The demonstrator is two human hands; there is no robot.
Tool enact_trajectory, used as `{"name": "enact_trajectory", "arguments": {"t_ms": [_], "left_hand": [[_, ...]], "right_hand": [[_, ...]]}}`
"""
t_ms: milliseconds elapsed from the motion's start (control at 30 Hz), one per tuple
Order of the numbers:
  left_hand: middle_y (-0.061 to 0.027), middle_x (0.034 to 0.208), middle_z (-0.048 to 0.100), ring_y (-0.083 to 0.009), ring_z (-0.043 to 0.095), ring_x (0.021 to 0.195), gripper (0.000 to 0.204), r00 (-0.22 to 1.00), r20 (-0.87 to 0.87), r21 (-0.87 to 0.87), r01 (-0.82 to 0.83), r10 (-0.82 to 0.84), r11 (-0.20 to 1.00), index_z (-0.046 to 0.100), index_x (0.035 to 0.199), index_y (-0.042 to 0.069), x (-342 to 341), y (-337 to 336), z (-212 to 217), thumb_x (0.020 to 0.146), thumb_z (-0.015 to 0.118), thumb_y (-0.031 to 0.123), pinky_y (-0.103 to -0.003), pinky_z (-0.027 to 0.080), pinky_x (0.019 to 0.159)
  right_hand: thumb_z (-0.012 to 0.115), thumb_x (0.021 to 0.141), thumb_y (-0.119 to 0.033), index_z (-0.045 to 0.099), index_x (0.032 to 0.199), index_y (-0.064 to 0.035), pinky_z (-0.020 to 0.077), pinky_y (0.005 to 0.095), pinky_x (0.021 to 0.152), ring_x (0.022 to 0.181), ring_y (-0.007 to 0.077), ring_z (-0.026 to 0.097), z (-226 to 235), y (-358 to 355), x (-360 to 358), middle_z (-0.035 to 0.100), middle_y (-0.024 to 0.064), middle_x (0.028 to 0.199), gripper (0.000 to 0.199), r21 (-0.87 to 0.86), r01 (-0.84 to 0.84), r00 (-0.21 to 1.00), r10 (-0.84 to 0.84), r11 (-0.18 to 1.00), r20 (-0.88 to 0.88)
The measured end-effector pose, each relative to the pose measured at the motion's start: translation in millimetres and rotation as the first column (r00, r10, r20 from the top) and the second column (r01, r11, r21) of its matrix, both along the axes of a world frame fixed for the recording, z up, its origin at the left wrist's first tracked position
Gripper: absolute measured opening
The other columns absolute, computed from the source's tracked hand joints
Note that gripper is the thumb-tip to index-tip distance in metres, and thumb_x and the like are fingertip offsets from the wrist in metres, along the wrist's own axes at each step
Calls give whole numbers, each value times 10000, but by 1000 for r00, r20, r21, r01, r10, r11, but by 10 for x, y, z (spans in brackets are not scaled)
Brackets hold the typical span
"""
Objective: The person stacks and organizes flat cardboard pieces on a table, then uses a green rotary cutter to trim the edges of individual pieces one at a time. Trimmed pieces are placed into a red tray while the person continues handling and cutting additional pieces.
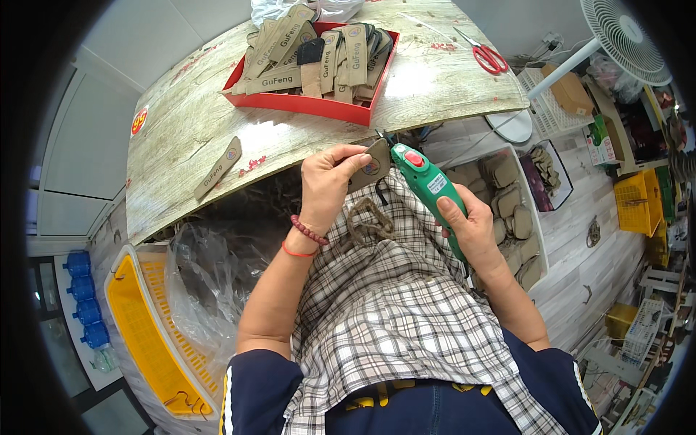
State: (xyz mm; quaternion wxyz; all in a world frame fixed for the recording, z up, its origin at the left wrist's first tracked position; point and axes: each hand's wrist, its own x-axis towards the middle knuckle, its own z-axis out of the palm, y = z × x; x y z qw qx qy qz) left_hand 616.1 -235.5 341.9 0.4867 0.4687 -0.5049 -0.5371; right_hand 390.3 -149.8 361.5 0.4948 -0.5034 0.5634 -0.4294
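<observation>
My left hand (326, 177) pinches a grey-brown fabric strap piece (377, 161) with a rounded end and a round emblem, held over my lap in front of the table edge. My right hand (473, 226) is wrapped around a green handheld electric cutter (426, 177) with a red button. The cutter's dark tip (384, 135) is right by the piece's upper edge; whether they touch I cannot tell. A curled fabric trimming (373, 217) lies on my checked apron (391, 312). One similar tan strap piece (219, 168) lies on the table at the left.
On the table (174, 130) stands a red box lid (308, 105) heaped with tan strap pieces; red-handled scissors (486, 58) lie at the right. A bin of tan pads (507, 188) is to my right, a yellow basket (138, 326) and clear plastic bag (196, 283) to my left. A white fan (631, 36) stands at far right.
</observation>
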Motion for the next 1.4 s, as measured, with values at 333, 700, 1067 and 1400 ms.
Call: {"name": "enact_trajectory", "arguments": {"t_ms": [333,700,1067,1400], "left_hand": [[-29,825,699,-68,612,741,116,911,364,-33,218,-192,975,718,920,-27,326,-150,203,825,695,35,-212,491,695],[-72,861,634,-241,585,868,166,378,662,-612,-227,648,757,680,878,66,1787,-1035,-171,756,713,173,-389,435,827],[-146,1035,526,-321,550,1012,488,115,815,-557,-116,568,822,487,1049,34,159,-2153,-94,735,739,309,-452,479,835],[-120,982,561,-312,554,976,331,286,669,-659,-201,686,725,496,994,71,255,-2286,-173,732,687,137,-457,400,879]], "right_hand": [[649,910,-370,617,1103,-4,430,216,506,567,52,500,-45,-47,33,569,-4,728,415,12,-61,998,61,998,-22],[625,923,-363,620,1113,-2,459,233,508,634,62,530,-211,-87,-52,586,10,776,408,42,27,999,-25,999,-48],[630,916,-404,605,1137,6,466,234,524,632,68,533,-198,-96,-28,593,25,784,466,63,52,998,-50,997,-30],[646,910,-378,602,1143,11,472,234,518,630,73,541,-235,-48,-64,605,32,793,456,31,43,999,-44,999,24]]}}
